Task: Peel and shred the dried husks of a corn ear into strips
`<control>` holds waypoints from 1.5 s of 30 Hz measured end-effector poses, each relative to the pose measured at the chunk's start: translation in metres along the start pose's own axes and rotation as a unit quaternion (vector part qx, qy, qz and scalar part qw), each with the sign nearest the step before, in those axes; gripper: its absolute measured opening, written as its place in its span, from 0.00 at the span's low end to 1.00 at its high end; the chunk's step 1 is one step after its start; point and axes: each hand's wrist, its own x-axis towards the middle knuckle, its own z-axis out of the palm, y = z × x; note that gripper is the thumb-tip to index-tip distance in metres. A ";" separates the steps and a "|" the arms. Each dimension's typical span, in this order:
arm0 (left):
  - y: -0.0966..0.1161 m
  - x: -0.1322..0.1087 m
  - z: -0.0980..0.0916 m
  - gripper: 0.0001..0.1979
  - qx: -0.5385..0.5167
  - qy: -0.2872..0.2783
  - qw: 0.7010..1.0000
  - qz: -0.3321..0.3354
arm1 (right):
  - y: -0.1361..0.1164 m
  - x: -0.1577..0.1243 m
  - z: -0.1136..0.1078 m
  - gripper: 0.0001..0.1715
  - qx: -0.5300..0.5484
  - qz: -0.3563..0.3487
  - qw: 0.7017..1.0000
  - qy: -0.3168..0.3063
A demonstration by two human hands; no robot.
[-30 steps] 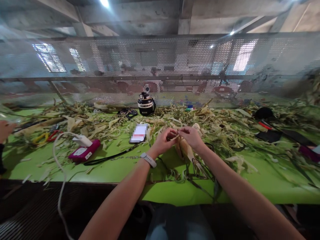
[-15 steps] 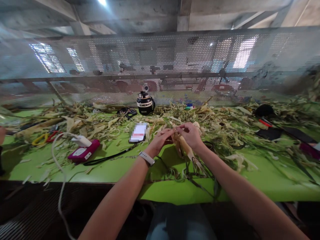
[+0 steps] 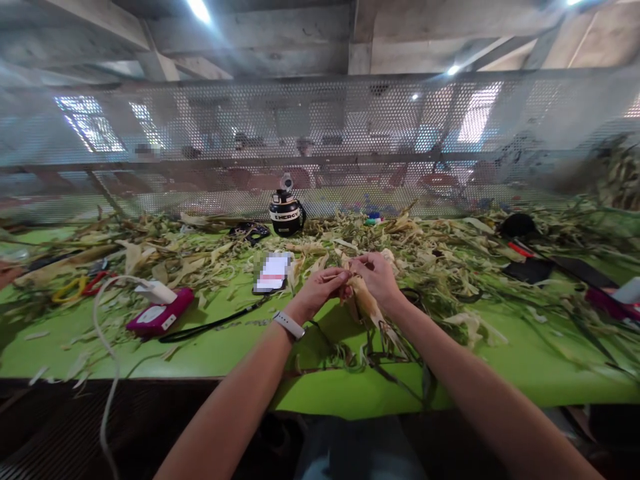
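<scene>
A pale dried corn husk [image 3: 369, 305] hangs down below my hands over the table, its frayed, darker end spreading near the front edge. My right hand [image 3: 377, 277] is closed around the upper part of this husk, thumb and fingers together. Close against it, my left hand [image 3: 320, 293], with a light band on the wrist, pinches at the husk's top. The fingertips of both hands almost meet, and what lies exactly between them is too small to make out.
Loose husk strips [image 3: 445, 247] cover much of the green table [image 3: 220, 360]. A phone [image 3: 273, 273] with a black strap, a magenta power block [image 3: 160, 313] with a white cable, scissors [image 3: 70, 290] and a black jug [image 3: 287, 215] lie around. A perforated screen [image 3: 320, 120] stands behind. Part of another person's hand [image 3: 9, 273] shows at left.
The view has tilted up slightly, so the table sits lower in the picture. My left fingers have drawn together into a tighter pinch beside my right hand; the husk stays held.
</scene>
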 end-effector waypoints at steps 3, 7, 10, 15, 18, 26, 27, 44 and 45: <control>-0.001 -0.001 0.001 0.16 0.045 -0.016 0.999 -0.013 | -0.001 -0.001 0.001 0.11 0.001 0.003 1.000 -0.003; -0.004 -0.001 0.001 0.14 0.036 -0.006 0.999 -0.002 | -0.006 -0.004 0.003 0.11 0.005 0.001 1.000 -0.012; -0.003 -0.001 0.002 0.15 0.046 0.002 0.999 0.008 | -0.010 -0.005 0.004 0.11 0.023 0.027 0.999 -0.036; 0.002 -0.002 0.002 0.17 0.074 0.005 0.997 -0.008 | -0.006 -0.003 0.005 0.09 0.039 0.062 0.997 -0.033; 0.002 -0.001 0.001 0.18 0.077 -0.001 0.997 -0.003 | -0.001 -0.001 0.005 0.11 0.064 0.077 0.994 -0.044; 0.000 0.004 -0.004 0.16 0.037 0.084 0.995 0.029 | -0.003 -0.005 0.003 0.22 -0.013 0.010 0.994 -0.111; 0.000 0.004 -0.004 0.16 0.035 0.085 0.995 0.034 | -0.003 -0.006 0.003 0.21 -0.027 -0.008 0.993 -0.114; 0.001 0.006 -0.004 0.15 0.038 0.131 0.986 0.094 | -0.011 -0.005 -0.002 0.19 -0.011 0.003 0.995 -0.094; 0.002 0.006 -0.003 0.15 0.038 0.148 0.983 0.099 | -0.012 -0.006 -0.002 0.19 -0.010 0.002 0.996 -0.090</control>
